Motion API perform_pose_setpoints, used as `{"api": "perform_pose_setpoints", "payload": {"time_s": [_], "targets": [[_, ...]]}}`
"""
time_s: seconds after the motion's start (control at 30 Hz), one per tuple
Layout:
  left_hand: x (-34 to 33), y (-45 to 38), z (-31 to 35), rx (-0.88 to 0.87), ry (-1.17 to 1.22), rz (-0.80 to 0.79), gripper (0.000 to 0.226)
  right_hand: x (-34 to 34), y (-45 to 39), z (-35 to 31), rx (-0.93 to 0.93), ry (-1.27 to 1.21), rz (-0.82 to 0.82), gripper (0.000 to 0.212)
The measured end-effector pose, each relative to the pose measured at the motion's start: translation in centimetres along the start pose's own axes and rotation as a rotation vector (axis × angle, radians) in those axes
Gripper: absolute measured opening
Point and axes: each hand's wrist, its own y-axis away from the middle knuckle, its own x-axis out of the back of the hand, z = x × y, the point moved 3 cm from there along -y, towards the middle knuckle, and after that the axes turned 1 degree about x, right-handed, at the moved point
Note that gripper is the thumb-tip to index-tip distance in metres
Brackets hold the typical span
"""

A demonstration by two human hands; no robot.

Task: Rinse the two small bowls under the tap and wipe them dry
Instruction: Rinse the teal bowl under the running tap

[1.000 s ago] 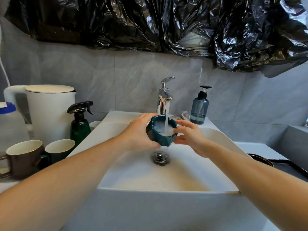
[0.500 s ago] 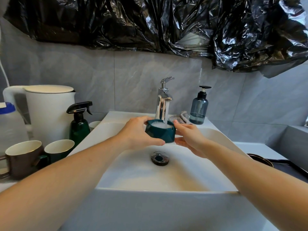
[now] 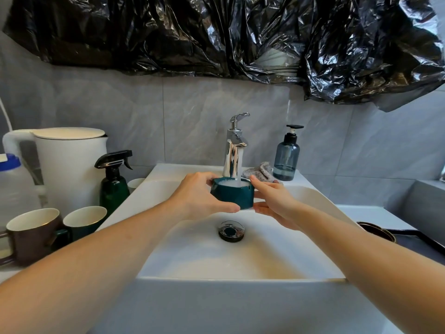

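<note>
A small dark teal bowl (image 3: 233,195) with a white inside is held upright over the white sink (image 3: 240,271), right under the chrome tap (image 3: 234,145). Water runs from the tap into the bowl, which is full to the brim. My left hand (image 3: 197,196) grips the bowl's left side, thumb under its front edge. My right hand (image 3: 274,201) holds the right side, fingers along its wall and thumb below. A patterned cloth (image 3: 258,171) lies on the sink's back ledge beside the tap. Only one small bowl is in view.
A blue soap pump bottle (image 3: 287,156) stands right of the tap. On the left counter are a white kettle (image 3: 69,165), a green spray bottle (image 3: 114,184), a brown mug (image 3: 31,233) and a dark green mug (image 3: 84,221). A dark pan (image 3: 378,231) lies at the right.
The bowl was tilted toward me a second ago; both hands have since levelled it and raised it close under the spout, where it has filled with water.
</note>
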Motion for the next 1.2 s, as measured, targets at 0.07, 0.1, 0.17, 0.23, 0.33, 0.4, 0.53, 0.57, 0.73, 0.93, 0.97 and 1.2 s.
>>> {"api": "perform_pose_setpoints", "payload": {"time_s": [0.07,0.1,0.17,0.23,0.33,0.4,0.53,0.57,0.73,0.93,0.97,1.2], "targets": [[0.0,0.0,0.1,-0.012,0.001,-0.001,0.079,-0.1,0.0,-0.1,0.0,-0.024,-0.003,0.046],[0.0,0.1,0.2,-0.024,-0.001,0.001,0.081,-0.1,0.0,-0.1,0.001,-0.043,-0.008,0.043],[0.0,0.2,0.3,-0.048,-0.011,0.007,0.084,-0.1,0.1,-0.1,0.001,-0.059,-0.013,0.039],[-0.1,0.3,0.4,-0.065,-0.021,0.013,0.085,-0.1,0.0,0.0,-0.009,-0.045,-0.002,0.037],[-0.1,0.5,0.6,-0.084,-0.033,0.016,0.085,-0.2,-0.1,0.0,-0.041,-0.044,0.015,0.019],[-0.1,0.7,0.9,-0.095,-0.059,0.008,0.086,-0.3,-0.2,0.1,-0.071,-0.03,0.009,0.026],[-0.2,0.6,0.9,-0.084,-0.056,-0.005,0.087,-0.3,-0.1,0.2,-0.111,-0.031,-0.009,0.034],[-0.2,0.5,1.0,-0.079,-0.05,-0.01,0.088,-0.2,0.0,0.1,-0.114,-0.035,-0.008,0.031],[0.1,-1.0,1.2,-0.008,-0.043,-0.183,0.091,0.1,0.1,0.0,-0.09,-0.047,0.017,0.025],[0.3,-3.0,0.8,0.232,0.19,-0.307,0.039,-0.6,0.0,-0.1,-0.05,0.001,0.044,0.029],[0.0,-2.9,0.6,0.267,0.193,-0.306,0.036,-0.7,-0.1,-0.2,-0.046,0.003,0.05,0.029],[-0.8,-1.8,-0.7,0.361,0.154,-0.335,0.052,-0.9,-0.2,-0.1,-0.026,-0.009,0.066,0.028]]}}
